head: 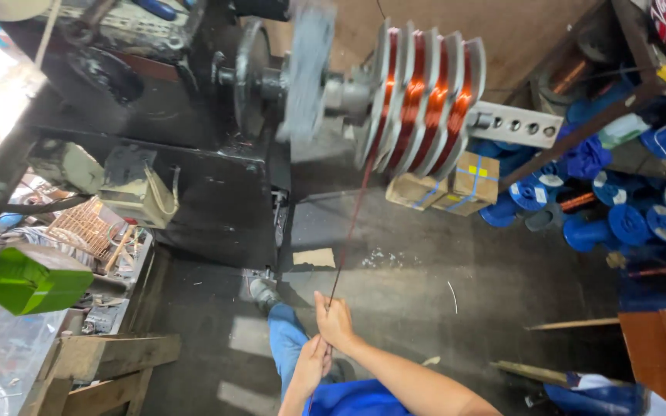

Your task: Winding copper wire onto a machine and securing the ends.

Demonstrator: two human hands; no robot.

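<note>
Two brown cardboard boxes bound with blue tape, one bearing a yellow label, sit on the floor below the winding form, beside blue spools with white round labels.

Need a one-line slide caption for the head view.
Both hands, left hand and right hand, guide copper wire onto a spinning multi-slot winding former.

Dim workshop, daylight entering from upper left, where corner is blown out to white glare. Pale light patches on dark floor. Spinning winder and disc beside it heavily motion-blurred; copper coils smear into orange bands. Wide-angle lens bends straight edges near frame borders. Hands at bottom centre fairly sharp, evenly lit. Blue spools at right in soft shade, slightly blurred.
</note>
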